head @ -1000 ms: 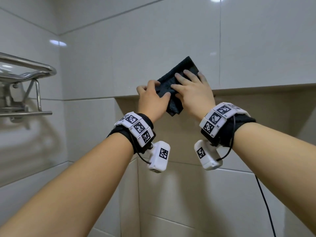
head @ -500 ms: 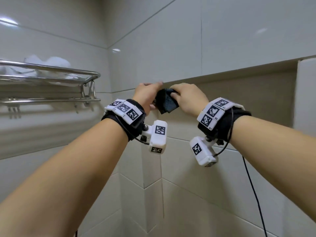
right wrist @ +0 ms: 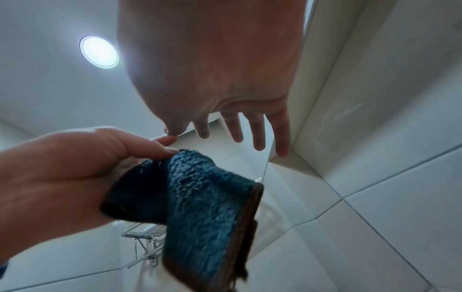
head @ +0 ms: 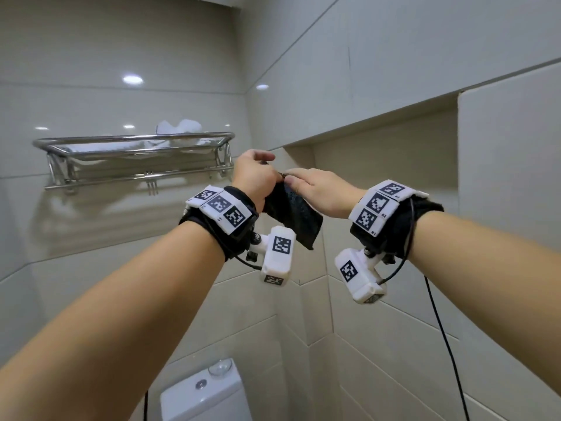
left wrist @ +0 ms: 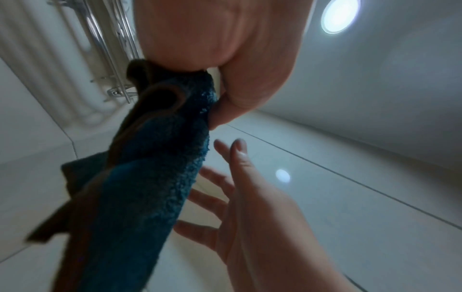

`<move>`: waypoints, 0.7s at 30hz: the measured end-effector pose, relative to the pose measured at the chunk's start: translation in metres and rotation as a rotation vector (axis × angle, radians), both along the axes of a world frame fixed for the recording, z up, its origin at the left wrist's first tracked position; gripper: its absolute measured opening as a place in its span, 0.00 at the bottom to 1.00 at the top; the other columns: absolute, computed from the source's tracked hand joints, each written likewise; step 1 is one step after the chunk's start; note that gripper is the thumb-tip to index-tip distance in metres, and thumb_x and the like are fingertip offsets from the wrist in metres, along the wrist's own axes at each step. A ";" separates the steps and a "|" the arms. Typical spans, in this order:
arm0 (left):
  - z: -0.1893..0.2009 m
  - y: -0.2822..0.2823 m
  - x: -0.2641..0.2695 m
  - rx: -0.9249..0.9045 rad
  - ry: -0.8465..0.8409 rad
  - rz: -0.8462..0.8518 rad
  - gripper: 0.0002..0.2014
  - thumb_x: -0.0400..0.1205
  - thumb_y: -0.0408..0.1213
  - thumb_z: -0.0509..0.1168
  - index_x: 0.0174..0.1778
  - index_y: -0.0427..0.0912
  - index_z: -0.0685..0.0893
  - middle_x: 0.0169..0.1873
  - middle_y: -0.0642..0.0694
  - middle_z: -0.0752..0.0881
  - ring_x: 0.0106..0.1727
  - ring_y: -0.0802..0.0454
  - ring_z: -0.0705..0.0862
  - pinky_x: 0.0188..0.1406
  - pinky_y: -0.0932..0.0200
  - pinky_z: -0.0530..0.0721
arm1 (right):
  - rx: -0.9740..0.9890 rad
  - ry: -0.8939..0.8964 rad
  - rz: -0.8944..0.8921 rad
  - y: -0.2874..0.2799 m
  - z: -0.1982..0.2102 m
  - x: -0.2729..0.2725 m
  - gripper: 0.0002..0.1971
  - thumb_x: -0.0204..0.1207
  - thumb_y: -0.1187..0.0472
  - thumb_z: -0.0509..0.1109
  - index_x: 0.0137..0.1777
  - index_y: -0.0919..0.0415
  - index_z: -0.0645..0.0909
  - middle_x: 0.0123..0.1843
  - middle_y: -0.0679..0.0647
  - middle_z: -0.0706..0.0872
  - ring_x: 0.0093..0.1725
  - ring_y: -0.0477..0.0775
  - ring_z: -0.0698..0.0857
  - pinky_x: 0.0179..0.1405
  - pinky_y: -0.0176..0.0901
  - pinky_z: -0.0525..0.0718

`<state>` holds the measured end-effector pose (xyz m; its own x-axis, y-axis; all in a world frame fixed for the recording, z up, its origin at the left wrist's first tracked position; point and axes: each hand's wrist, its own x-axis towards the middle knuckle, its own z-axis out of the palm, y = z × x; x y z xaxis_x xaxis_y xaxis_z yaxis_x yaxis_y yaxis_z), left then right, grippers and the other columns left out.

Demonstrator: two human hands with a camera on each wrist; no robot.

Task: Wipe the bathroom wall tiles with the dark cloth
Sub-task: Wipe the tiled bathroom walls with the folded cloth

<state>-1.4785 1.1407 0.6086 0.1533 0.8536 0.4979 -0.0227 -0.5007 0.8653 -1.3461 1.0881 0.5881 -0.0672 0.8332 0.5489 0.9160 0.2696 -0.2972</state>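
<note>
Mid-air now, off the wall: cloth [head: 293, 215] dangling in a loose fold between the two wrists, in front of the tiled corner, touching no tile. Left hand [head: 256, 177] curled round its top end, thumb and fingers pinching the bunched fabric. Right hand [head: 321, 189] just beside, fingers straight and spread in both wrist views, gripping nothing; only a fingertip close to the top edge of the cloth, contact hard to call.

Looks like a regrip or refold, not a stroke. No wiping under way at this instant. Tiles [head: 379, 68] glossy all round, far wall and left wall alike, with no streak or wet patch plain enough to tell cleaned from uncleaned. So progress on the wall itself: cannot tell.

Left to do, by the look of it: settle the cloth into one flat pad, press it back on a tile, carry on across. Recess [head: 385, 159] to the right, rack [head: 133, 156] with white towels to the left, cistern [head: 206, 393] near and low.
</note>
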 end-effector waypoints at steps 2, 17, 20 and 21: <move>-0.008 -0.025 -0.010 0.042 0.035 0.014 0.19 0.77 0.19 0.68 0.58 0.44 0.83 0.53 0.44 0.83 0.48 0.51 0.86 0.39 0.56 0.88 | -0.009 0.070 -0.026 -0.027 -0.005 -0.002 0.25 0.90 0.47 0.50 0.83 0.54 0.65 0.81 0.55 0.72 0.79 0.56 0.69 0.76 0.46 0.64; -0.016 -0.211 -0.019 0.097 0.233 0.013 0.19 0.75 0.20 0.73 0.58 0.44 0.85 0.57 0.44 0.84 0.58 0.47 0.85 0.57 0.50 0.89 | -0.171 0.313 0.235 -0.179 -0.025 0.008 0.22 0.90 0.53 0.53 0.82 0.51 0.62 0.49 0.38 0.76 0.45 0.39 0.75 0.37 0.29 0.67; -0.019 -0.244 0.000 0.068 0.218 0.029 0.19 0.76 0.20 0.73 0.59 0.43 0.85 0.57 0.43 0.84 0.57 0.46 0.87 0.52 0.52 0.91 | -0.150 0.375 0.308 -0.202 -0.029 0.028 0.19 0.89 0.53 0.55 0.79 0.52 0.66 0.46 0.37 0.75 0.43 0.37 0.74 0.38 0.29 0.68; -0.019 -0.254 0.008 0.063 0.213 0.038 0.19 0.76 0.20 0.72 0.60 0.43 0.85 0.57 0.43 0.84 0.56 0.46 0.87 0.50 0.54 0.91 | -0.148 0.412 0.337 -0.208 -0.031 0.036 0.18 0.89 0.54 0.56 0.77 0.53 0.68 0.47 0.39 0.77 0.42 0.37 0.75 0.37 0.29 0.70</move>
<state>-1.4704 0.8868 0.5897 0.2291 0.8289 0.5103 0.1776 -0.5511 0.8153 -1.3101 0.8797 0.5570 -0.1480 0.8730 0.4648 0.5861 0.4559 -0.6698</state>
